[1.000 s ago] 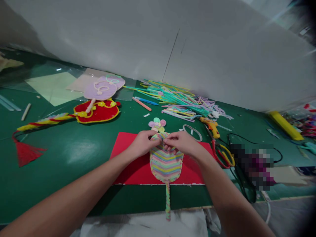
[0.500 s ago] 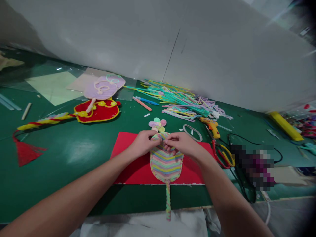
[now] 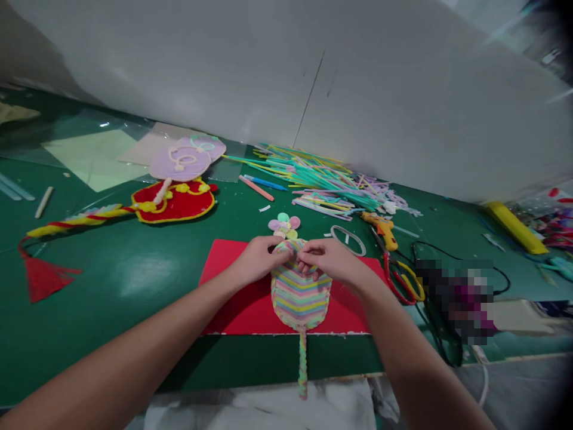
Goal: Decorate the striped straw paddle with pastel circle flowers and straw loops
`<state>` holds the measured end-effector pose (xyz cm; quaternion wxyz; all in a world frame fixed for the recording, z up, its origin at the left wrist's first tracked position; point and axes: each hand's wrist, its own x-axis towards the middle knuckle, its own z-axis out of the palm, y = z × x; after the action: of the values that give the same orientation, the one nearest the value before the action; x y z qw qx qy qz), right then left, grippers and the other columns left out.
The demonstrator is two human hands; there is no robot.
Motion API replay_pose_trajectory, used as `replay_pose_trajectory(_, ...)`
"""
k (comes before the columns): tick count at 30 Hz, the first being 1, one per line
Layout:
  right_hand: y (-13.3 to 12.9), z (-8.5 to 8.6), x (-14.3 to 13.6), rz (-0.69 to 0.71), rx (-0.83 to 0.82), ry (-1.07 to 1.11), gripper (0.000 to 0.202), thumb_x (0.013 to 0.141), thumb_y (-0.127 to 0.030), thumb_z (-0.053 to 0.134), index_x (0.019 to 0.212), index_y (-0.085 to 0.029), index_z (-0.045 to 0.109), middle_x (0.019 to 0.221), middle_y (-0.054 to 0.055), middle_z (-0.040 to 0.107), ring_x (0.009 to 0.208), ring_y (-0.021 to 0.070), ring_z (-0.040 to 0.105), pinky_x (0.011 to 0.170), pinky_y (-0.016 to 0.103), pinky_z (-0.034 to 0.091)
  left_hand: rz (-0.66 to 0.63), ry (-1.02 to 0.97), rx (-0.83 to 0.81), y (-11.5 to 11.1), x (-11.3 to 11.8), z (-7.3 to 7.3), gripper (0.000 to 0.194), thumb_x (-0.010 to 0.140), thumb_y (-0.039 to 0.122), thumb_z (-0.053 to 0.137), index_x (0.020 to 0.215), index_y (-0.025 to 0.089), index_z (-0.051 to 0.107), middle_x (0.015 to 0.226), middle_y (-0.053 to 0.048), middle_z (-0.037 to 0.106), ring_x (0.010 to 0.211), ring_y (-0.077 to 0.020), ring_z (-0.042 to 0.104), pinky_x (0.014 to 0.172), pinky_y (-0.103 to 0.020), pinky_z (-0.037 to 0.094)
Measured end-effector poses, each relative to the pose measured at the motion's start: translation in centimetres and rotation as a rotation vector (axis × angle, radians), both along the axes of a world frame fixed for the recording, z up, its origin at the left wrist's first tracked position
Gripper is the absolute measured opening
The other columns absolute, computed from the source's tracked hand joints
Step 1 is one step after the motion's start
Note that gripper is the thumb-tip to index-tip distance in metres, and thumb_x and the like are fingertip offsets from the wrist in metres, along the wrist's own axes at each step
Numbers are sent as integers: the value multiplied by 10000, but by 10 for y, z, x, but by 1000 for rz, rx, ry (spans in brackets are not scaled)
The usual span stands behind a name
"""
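Note:
A fan-shaped piece with pastel zigzag stripes (image 3: 301,298) lies on a red sheet (image 3: 237,307), its twisted handle pointing toward me. At its top left, my left hand (image 3: 268,257) has thumb and fingers closed on the edge of the striped fan. My right hand (image 3: 320,257) is beside it over the upper part, fingertips pinched together; whatever they hold is too small to make out. Just beyond the hands sits a pastel flower of round petals (image 3: 284,225).
Fuzzy sticks (image 3: 331,176) are piled by the wall. To the right are a tape ring (image 3: 348,240), a yellow glue gun (image 3: 383,230), red-and-yellow-handled pliers (image 3: 403,285) and black cables. A red fan (image 3: 179,206) and a purple fan (image 3: 188,158) lie at left.
The view has shifted very slightly, so things sit a little further left. Both hands stay at the top of the striped fan in nearly the same pose.

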<state>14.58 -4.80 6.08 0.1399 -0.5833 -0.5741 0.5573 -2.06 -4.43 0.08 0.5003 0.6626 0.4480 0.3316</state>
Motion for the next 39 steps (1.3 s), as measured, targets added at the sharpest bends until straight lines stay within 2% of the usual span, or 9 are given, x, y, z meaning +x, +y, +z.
replay_pose_trajectory(8,1,-3,-3,-16,-11,-9,127,771,-164,526,658,-133,574,607,36,629,536,91,581,431,156,460,31,-7,23,-1,1,-4,211,713,294,489,721,121,609,650,20,520,608,-103,436,545,-202,332)
replay_pose_trajectory(15,-1,-3,-8,-44,3,-14,111,737,-133,515,638,-142,565,587,24,615,520,91,572,438,162,471,72,51,83,-3,2,-2,175,702,268,488,621,128,556,599,31,465,587,-91,390,517,-198,284)
replay_pose_trajectory(24,-3,-12,-8,-104,42,40,116,709,-129,505,597,-145,534,536,5,594,465,77,548,461,168,480,57,27,63,-3,1,-3,179,699,267,485,636,124,573,613,27,492,587,-95,412,530,-199,305)
replay_pose_trajectory(31,-5,-11,-4,-107,35,69,128,737,-155,491,622,-147,547,559,8,601,516,87,581,554,195,517,49,17,59,-1,1,-4,177,697,262,480,652,124,582,617,23,501,594,-100,426,544,-204,321)
replay_pose_trajectory(39,-10,-7,-5,-166,68,59,99,710,-181,524,622,-144,552,551,9,593,492,80,551,517,187,492,51,1,46,0,1,-4,183,698,271,477,634,127,569,608,24,492,586,-101,427,530,-201,320)
